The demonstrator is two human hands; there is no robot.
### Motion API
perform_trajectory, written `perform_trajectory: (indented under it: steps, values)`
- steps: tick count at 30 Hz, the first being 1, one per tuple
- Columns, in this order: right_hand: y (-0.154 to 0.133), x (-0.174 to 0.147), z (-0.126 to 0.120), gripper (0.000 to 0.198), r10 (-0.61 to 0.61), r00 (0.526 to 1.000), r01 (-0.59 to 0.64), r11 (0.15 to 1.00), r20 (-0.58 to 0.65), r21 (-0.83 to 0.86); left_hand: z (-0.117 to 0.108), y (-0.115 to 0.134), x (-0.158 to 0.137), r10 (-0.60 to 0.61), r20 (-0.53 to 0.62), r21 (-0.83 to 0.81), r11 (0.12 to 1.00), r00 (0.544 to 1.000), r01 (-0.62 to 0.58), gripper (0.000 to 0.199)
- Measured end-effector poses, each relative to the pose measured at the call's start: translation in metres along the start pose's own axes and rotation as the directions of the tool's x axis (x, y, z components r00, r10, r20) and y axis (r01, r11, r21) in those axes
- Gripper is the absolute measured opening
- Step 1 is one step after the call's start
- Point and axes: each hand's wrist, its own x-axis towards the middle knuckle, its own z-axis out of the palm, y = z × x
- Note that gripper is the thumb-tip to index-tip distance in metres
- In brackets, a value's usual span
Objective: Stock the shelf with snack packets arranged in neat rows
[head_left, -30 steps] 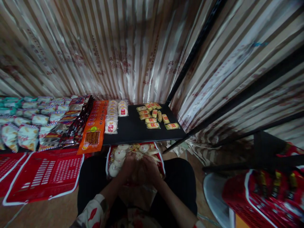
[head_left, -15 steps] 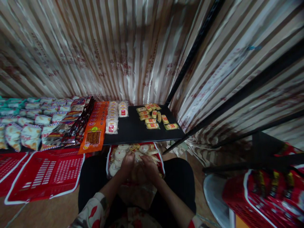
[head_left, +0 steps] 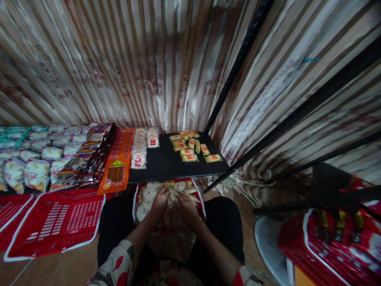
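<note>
A red basket (head_left: 204, 210) with a white rim stands between my knees, filled with packs of round white crackers (head_left: 149, 194) in clear wrap. Over its middle, my left hand (head_left: 160, 201) and my right hand (head_left: 185, 207) are close together, fingers curled in. Between them they hold a clear-wrapped cracker pack (head_left: 172, 194), partly covered by the fingers. The lower part of the basket is in shadow below my hands.
Ahead is a black shelf (head_left: 166, 163) bearing white cracker packs (head_left: 138, 159), small yellow packs (head_left: 189, 157), an orange bag (head_left: 114, 167) and several other snack bags (head_left: 37, 174). Red baskets stand left (head_left: 65, 218) and right (head_left: 293, 238). Black posts (head_left: 238, 75) slant on the right.
The view has shifted slightly. Both hands stay over the basket with the pack between them; the fingers have moved only a little.
</note>
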Motion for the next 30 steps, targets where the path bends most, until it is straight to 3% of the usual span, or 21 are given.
perform_trajectory:
  steps: [7,11,15,21,27,30]
  values:
    - [-0.002,0.004,-0.004,0.043,0.031,0.997,-0.023,0.993,-0.066,0.114,-0.014,0.008,0.010,-0.069,-0.172,-0.028,0.997,0.983,0.065,0.025]
    - [-0.006,0.010,-0.011,0.047,0.087,0.993,-0.068,0.973,-0.079,0.218,-0.032,0.016,0.012,-0.084,-0.191,-0.038,0.996,0.978,0.078,0.021]
    - [-0.016,0.018,-0.026,0.037,0.158,0.983,-0.120,0.939,-0.094,0.323,-0.047,0.027,0.013,-0.126,-0.195,-0.056,0.992,0.973,0.117,0.018]
    - [-0.030,0.027,-0.048,0.035,0.193,0.981,-0.150,0.825,-0.021,0.545,-0.061,0.037,0.015,-0.258,-0.171,-0.160,0.959,0.951,0.232,0.015]
    - [-0.042,0.029,-0.057,0.040,0.240,0.970,-0.212,0.737,0.045,0.642,-0.069,0.044,0.012,-0.303,-0.176,-0.162,0.947,0.937,0.276,0.016]
    - [-0.049,0.031,-0.060,0.043,0.295,0.953,-0.255,0.643,0.074,0.722,-0.072,0.047,0.010,-0.309,-0.195,-0.145,0.948,0.931,0.285,0.018]
